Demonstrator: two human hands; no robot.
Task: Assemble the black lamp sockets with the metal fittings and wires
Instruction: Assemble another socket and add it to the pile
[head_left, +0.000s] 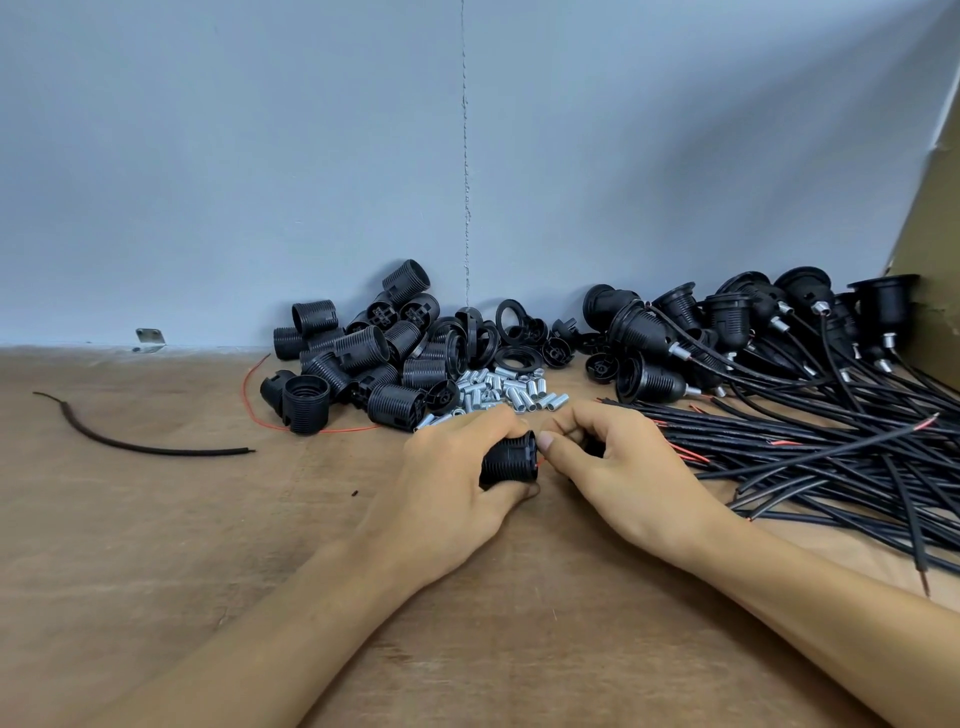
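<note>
My left hand (457, 483) grips a black threaded lamp socket (508, 460) lying sideways just above the table. My right hand (618, 467) is closed against the socket's right end, holding a small black part that its fingers mostly hide; a thin red wire tip shows between the hands. Behind them lies a pile of loose black socket shells (358, 358), a heap of short silver metal fittings (506, 393), and several black rings and caps (519, 338). A bundle of black wires (831, 457) with red tips spreads out at the right.
Assembled sockets with wires (753, 332) are stacked at the back right against a cardboard panel (930, 249). A loose black cable piece (140, 441) and a thin red wire (254, 400) lie on the brown table (156, 545) at the left. A grey wall (260, 156) closes the back.
</note>
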